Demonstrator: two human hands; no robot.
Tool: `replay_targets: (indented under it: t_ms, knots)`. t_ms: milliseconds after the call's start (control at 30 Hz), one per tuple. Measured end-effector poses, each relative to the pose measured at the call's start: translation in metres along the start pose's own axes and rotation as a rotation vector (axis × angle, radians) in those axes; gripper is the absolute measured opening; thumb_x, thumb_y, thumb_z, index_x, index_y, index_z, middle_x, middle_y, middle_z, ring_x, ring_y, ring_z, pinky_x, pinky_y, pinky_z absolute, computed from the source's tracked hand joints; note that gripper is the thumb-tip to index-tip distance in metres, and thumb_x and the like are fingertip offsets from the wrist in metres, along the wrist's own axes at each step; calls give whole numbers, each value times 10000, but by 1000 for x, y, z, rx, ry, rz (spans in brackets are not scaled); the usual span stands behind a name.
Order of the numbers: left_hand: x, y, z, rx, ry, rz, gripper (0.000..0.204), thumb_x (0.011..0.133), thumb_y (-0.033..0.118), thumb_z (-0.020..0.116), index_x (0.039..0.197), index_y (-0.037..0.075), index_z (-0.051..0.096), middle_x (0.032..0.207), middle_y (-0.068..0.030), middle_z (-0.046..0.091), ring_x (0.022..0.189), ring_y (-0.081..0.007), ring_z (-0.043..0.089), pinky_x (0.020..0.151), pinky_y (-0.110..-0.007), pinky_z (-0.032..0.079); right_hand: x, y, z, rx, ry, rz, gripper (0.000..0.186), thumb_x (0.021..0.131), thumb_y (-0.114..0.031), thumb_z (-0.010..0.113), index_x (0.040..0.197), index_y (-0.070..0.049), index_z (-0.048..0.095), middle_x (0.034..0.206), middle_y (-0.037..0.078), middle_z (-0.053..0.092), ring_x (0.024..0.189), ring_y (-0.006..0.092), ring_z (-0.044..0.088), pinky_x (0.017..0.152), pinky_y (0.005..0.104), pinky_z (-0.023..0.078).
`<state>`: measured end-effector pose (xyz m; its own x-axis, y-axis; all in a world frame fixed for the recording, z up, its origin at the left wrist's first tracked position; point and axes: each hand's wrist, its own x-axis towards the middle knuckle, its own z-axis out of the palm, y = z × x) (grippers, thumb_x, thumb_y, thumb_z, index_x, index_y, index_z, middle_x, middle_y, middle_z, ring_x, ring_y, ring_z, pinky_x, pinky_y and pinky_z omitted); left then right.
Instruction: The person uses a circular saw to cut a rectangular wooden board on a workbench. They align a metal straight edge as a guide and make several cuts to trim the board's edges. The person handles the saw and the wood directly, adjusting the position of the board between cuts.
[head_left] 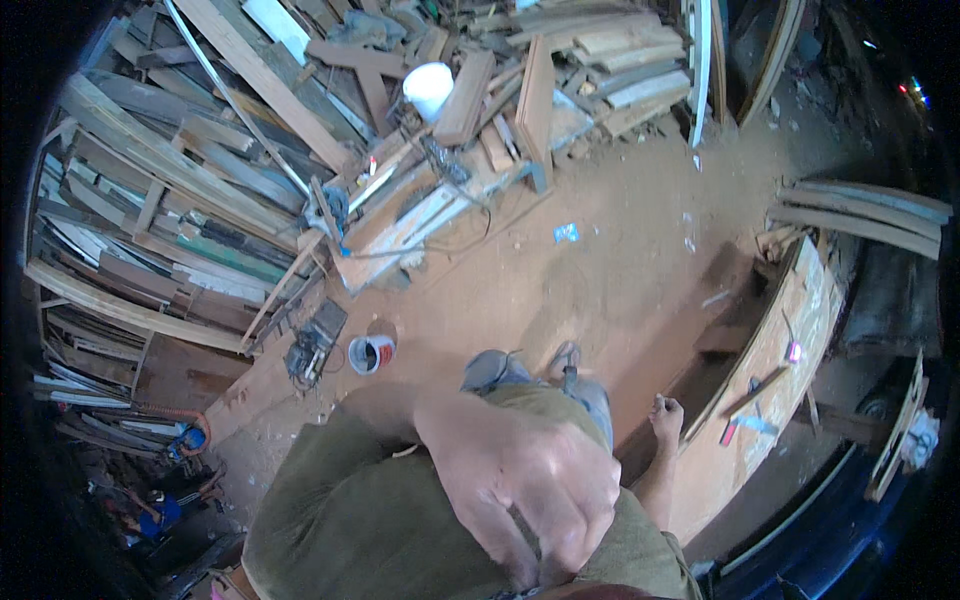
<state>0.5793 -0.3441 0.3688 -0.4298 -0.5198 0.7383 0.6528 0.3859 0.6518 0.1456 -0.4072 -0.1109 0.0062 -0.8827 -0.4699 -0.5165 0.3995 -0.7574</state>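
Shirt [360, 505]: olive cloth; likely light, soft; best taken by a fold. Left hand [545, 485]: over it, fingers bent, grip unclear. Right hand [666, 416]: curled, grip unclear.

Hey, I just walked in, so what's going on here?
A person in an olive shirt stands near piles of lumber. Their left hand is raised near the chest, fingers bent toward the shirt; whether it pinches the cloth is unclear. The right hand is beside a long wooden worktop, and I can't tell if it holds anything. A wooden strip and a red-handled tool lie on the worktop.
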Motion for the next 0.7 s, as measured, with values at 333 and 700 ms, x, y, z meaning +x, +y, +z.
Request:
replay_targets:
  t_ms: [333, 700]
  knots:
    - [-22, 33, -123, -337, 161, 211, 179, 940, 268, 750, 945, 99, 690, 938, -75, 701, 789, -237, 623, 737, -379, 469, 126, -205, 59, -178, -99, -221, 336, 987, -278, 700, 853, 26, 657, 681, 74, 656, 610, 138, 616, 591, 313, 498]
    - [-80, 146, -310, -509, 682, 464, 234, 1024, 162, 625, 1167, -12, 565, 867, -121, 673, 539, -79, 556, 407, -202, 444, 115, -321, 226, -475, -327, -160, 352, 981, -298, 697, 888, 41, 679, 713, 78, 672, 653, 144, 628, 628, 322, 514]
